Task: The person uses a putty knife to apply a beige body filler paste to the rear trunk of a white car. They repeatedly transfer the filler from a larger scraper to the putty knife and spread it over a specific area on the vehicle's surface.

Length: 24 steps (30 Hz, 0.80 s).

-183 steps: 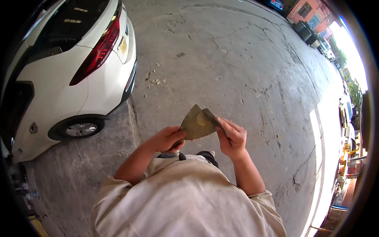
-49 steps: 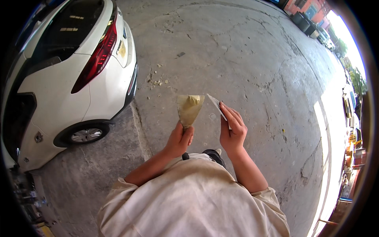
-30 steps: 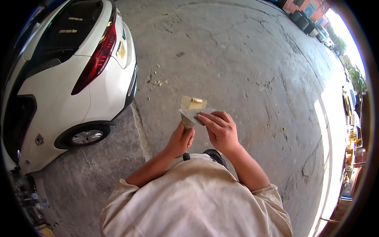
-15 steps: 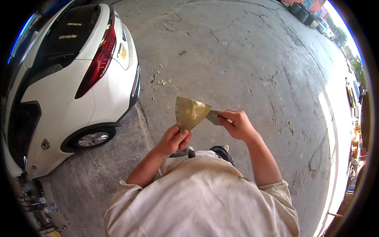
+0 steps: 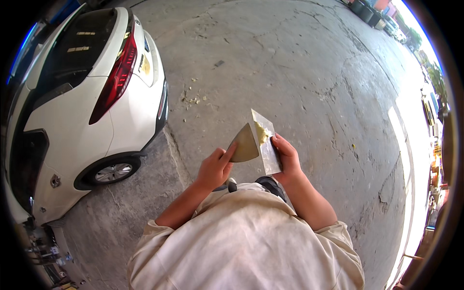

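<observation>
My left hand (image 5: pixel 214 168) is closed on a putty knife (image 5: pixel 246 146), a fan-shaped blade turned with its broad edge to the right. Fingers lie along the blade, and the handle is hidden in the hand. In my right hand (image 5: pixel 289 162) is a flat rectangular metal spreader (image 5: pixel 270 158), held by its right side with its face toward the knife. A lump of yellowish putty (image 5: pixel 262 133) sticks to that face, near its upper part. A narrow gap separates the two tools, which are in front of my body.
To the left stands a white car (image 5: pixel 133 125), its rear panel marked with a yellowish patch (image 5: pixel 145 65). Small pale crumbs (image 5: pixel 195 100) lie on the cracked concrete floor (image 5: pixel 299 72). Dark bins (image 5: pixel 360 9) stand at the far right, and sunlight falls along the right edge.
The spreader has turned upright, bringing its putty-bearing face into view. The putty knife has tilted right and lost the putty smear from its visible face; the two tools have come apart.
</observation>
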### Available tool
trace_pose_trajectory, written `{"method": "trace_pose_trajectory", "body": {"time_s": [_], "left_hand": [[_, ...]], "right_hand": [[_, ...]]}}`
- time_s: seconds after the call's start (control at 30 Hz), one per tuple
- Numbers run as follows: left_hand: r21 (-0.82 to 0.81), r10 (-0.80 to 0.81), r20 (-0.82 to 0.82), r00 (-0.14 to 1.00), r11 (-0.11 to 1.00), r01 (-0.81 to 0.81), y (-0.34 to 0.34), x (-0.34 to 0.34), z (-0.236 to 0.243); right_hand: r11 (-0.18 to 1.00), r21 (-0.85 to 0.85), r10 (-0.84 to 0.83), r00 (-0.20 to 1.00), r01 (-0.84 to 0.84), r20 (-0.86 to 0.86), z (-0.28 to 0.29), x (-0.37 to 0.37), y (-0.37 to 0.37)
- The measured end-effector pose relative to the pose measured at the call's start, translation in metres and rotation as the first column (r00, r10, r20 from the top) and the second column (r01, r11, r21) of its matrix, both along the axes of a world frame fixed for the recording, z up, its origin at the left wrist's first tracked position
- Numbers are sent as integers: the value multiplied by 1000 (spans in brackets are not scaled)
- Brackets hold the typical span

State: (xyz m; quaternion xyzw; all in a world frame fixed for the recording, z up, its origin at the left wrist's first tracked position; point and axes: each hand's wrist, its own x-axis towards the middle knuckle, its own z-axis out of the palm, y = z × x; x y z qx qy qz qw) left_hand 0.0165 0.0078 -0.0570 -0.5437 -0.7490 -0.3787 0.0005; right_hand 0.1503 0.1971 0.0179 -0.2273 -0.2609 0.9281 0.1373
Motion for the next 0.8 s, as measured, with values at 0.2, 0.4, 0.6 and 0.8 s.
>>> {"method": "trace_pose_trajectory", "body": {"time_s": [0.2,0.4,0.6,0.8], "left_hand": [[171,-158,936,316,985,-13,-2,9,2],[162,-168,986,9,962,219,-1,1,42],[134,-147,989,29,954,267,-4,-2,41],[175,-180,982,58,981,81,-9,-1,40]], "right_hand": [[797,434,-368,907,421,-203,16,-1,10],[-325,858,10,908,399,-419,28,-4,23],[-385,914,142,987,126,-76,47,-10,19],[-440,820,63,898,-366,435,36,7,44]]}}
